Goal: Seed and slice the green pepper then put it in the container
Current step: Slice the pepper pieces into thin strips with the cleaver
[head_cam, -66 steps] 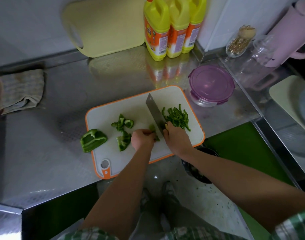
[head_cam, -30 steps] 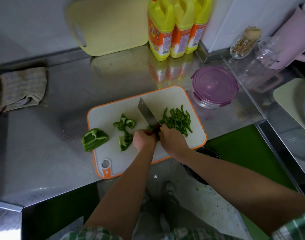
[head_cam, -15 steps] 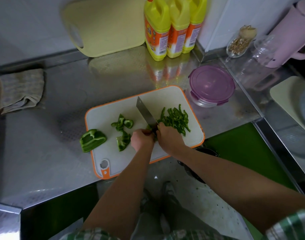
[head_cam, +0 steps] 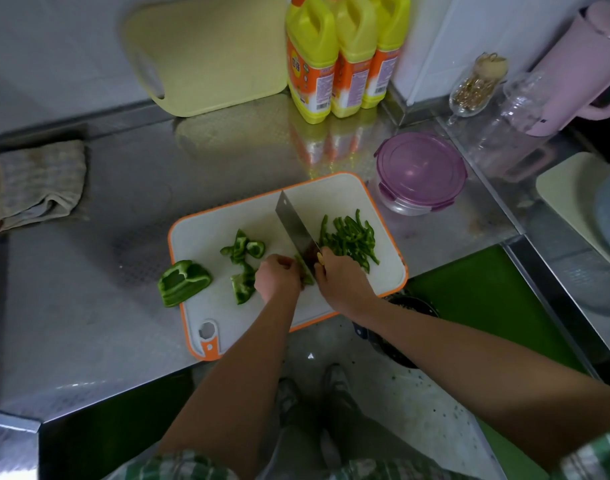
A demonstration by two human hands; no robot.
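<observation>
On the white, orange-rimmed cutting board (head_cam: pixel 334 199) my right hand (head_cam: pixel 341 278) grips the handle of a cleaver (head_cam: pixel 294 230), blade down beside a small pepper piece (head_cam: pixel 305 271). My left hand (head_cam: pixel 277 277) holds that piece with curled fingers, right against the blade. A pile of thin green pepper strips (head_cam: pixel 350 237) lies to the right of the blade. Uncut pepper chunks (head_cam: pixel 243 265) lie left of my hands, and a larger pepper piece (head_cam: pixel 182 282) overhangs the board's left edge. A round container with a purple lid (head_cam: pixel 419 171) stands shut beyond the board's far right corner.
Three yellow bottles (head_cam: pixel 345 53) and a pale yellow board (head_cam: pixel 206 53) lean at the back wall. A folded cloth (head_cam: pixel 37 181) lies at far left. A glass jar (head_cam: pixel 476 84) and pink jug (head_cam: pixel 580 64) stand at the right. A dark bin (head_cam: pixel 400 327) sits below the counter edge.
The cleaver's blade has swung left and come closer to my left hand, slicing on through the held piece. The strip pile has grown slightly. The other pepper pieces have not moved.
</observation>
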